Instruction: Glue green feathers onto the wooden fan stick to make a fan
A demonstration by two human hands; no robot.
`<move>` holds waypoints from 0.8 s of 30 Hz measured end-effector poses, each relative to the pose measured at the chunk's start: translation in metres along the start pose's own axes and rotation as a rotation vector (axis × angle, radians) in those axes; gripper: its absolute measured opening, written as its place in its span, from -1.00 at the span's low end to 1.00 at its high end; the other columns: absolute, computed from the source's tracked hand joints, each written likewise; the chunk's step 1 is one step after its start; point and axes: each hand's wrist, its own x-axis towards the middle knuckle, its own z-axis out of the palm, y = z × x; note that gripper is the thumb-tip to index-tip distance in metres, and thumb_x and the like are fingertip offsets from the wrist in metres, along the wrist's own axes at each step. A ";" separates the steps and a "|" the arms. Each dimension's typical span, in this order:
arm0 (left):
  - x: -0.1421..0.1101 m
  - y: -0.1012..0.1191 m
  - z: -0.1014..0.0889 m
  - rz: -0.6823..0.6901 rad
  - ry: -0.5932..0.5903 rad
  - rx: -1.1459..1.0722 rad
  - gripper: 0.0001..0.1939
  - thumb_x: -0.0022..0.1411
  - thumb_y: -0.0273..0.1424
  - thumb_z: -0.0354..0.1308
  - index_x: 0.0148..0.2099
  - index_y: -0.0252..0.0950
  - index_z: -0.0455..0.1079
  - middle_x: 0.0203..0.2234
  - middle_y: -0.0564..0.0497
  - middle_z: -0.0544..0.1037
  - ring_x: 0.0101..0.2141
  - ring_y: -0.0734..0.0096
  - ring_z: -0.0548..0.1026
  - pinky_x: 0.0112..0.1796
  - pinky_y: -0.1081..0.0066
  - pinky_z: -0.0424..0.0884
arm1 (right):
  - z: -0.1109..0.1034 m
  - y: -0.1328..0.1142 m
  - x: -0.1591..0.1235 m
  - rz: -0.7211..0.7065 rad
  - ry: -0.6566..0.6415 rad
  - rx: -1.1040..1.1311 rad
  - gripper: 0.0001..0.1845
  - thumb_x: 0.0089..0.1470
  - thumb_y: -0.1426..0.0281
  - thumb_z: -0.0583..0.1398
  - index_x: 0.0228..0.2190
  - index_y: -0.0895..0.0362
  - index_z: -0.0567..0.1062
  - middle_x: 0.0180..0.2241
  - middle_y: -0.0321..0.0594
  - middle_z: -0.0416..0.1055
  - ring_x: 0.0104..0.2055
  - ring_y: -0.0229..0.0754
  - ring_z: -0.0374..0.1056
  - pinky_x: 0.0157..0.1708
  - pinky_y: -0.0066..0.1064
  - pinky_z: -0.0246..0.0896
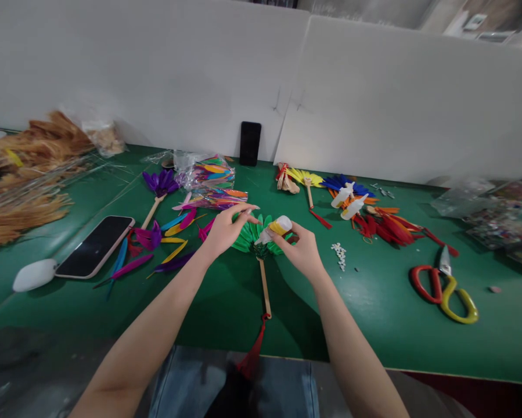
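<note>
A green feather fan (243,238) lies on the table in front of me, its wooden stick (265,287) pointing toward me and a red tassel (254,351) hanging over the table edge. In my right hand (302,249) is a small glue bottle (280,225) with a yellow label, tilted so its nozzle comes down near the centre of the feathers. My left hand (230,228) hovers over the fan's left side, fingers stretched out and slightly apart. Whether something tiny sits at its fingertips is too small to tell.
Loose coloured feathers (173,252), a purple fan (160,183) and a phone (95,247) lie to the left. On the right are white beads (339,255), scissors (446,284), two glue bottles (348,200) and red feathers (387,226). White boards (156,75) stand behind.
</note>
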 end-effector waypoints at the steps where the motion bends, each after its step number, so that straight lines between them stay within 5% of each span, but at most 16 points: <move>1: 0.000 0.000 0.000 0.000 -0.003 0.002 -0.65 0.26 -0.24 -0.09 -0.02 -0.25 0.35 -0.34 -0.01 0.58 -0.69 0.58 0.24 -0.63 0.53 0.13 | -0.001 -0.001 0.000 -0.003 -0.014 -0.006 -0.66 -0.06 0.16 0.19 -0.37 0.18 0.50 -0.50 -0.22 0.41 -0.51 -0.24 0.25 -0.60 -0.47 0.11; 10: 0.000 0.001 0.000 -0.017 -0.051 0.028 -0.66 0.26 -0.24 -0.10 -0.03 -0.23 0.35 -0.35 0.01 0.58 -0.74 0.62 0.12 -0.68 0.53 0.09 | -0.006 0.003 0.000 -0.044 0.057 -0.204 -0.67 -0.02 0.14 0.15 -0.46 0.17 0.46 -0.61 -0.29 0.31 -0.61 -0.30 0.16 -0.61 -0.47 0.00; 24: -0.001 0.004 -0.002 -0.031 -0.087 0.043 -0.65 0.25 -0.25 -0.10 -0.01 -0.24 0.34 -0.35 0.01 0.58 -0.79 0.65 0.02 -0.71 0.51 0.05 | 0.000 -0.002 -0.003 -0.095 -0.123 -0.179 -0.72 -0.02 0.17 0.16 -0.47 0.15 0.46 -0.59 -0.28 0.37 -0.61 -0.29 0.18 -0.61 -0.47 0.01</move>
